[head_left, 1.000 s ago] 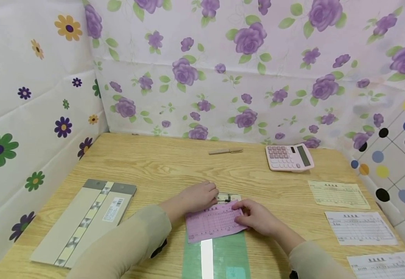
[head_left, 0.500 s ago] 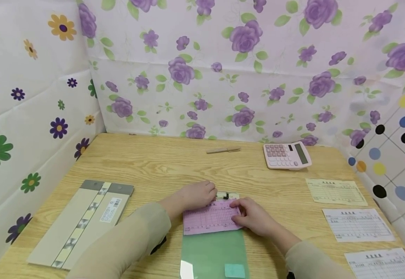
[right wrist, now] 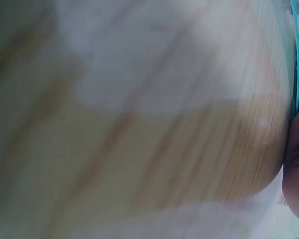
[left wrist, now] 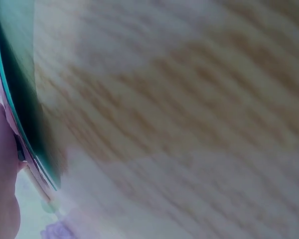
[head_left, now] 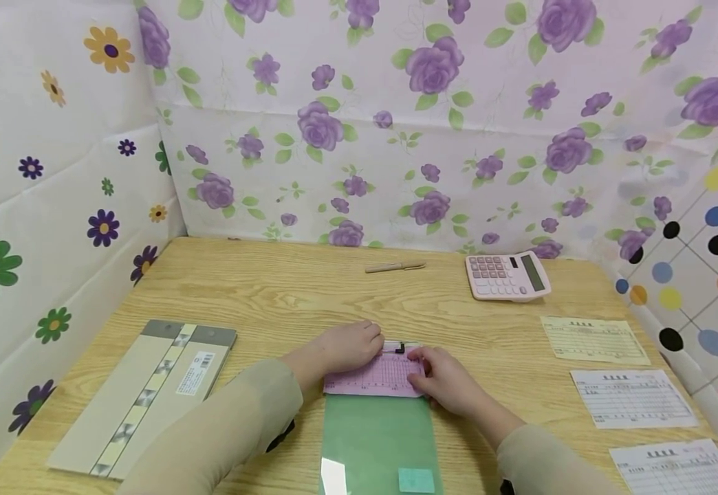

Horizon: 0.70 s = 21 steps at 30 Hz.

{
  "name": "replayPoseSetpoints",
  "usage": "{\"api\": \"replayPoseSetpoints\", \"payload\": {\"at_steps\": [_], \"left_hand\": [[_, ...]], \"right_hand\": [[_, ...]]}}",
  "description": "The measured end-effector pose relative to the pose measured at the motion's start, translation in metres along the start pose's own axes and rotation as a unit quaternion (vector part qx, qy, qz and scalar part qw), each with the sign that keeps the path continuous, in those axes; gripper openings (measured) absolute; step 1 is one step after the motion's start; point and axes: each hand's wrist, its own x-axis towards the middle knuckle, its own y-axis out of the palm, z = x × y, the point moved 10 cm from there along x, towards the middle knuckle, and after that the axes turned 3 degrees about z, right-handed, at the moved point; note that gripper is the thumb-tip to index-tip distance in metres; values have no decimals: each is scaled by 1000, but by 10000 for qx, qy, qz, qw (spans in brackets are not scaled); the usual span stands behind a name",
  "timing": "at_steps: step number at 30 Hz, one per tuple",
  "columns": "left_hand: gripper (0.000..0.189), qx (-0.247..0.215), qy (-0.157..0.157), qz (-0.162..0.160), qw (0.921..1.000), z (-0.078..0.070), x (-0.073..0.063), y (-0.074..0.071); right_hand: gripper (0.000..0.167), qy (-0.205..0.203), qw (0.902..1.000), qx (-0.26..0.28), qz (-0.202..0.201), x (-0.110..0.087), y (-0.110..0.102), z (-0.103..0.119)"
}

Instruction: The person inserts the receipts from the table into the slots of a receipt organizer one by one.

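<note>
Printed slips, folder label, all illegible

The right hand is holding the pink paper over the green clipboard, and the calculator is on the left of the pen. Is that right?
Not quite: the head view shows the calculator on the right of the pen. The right hand is holding the pink paper over the green clipboard.

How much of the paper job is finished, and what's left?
Done: the pink slip lies on the green clipboard, up by the clip.

In hand: the right hand pinches the slip's edge, and the left hand is at the clip. I can't tell if it's clamped.

Left: perhaps clamping it, then maybe the yellow slip and two white slips on the table.
</note>
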Motion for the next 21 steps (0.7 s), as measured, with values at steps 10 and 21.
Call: {"api": "replayPoseSetpoints", "payload": {"at_steps": [10,21], "left_hand": [[30,279,58,66,9996,-2,-2,2],[31,258,-9,-116,9996,-2,-3,5]], "right_hand": [[37,41,9999,128,-84,4,1,-2],[34,-4,9946,-1005,-251,1,-8,3]]}}
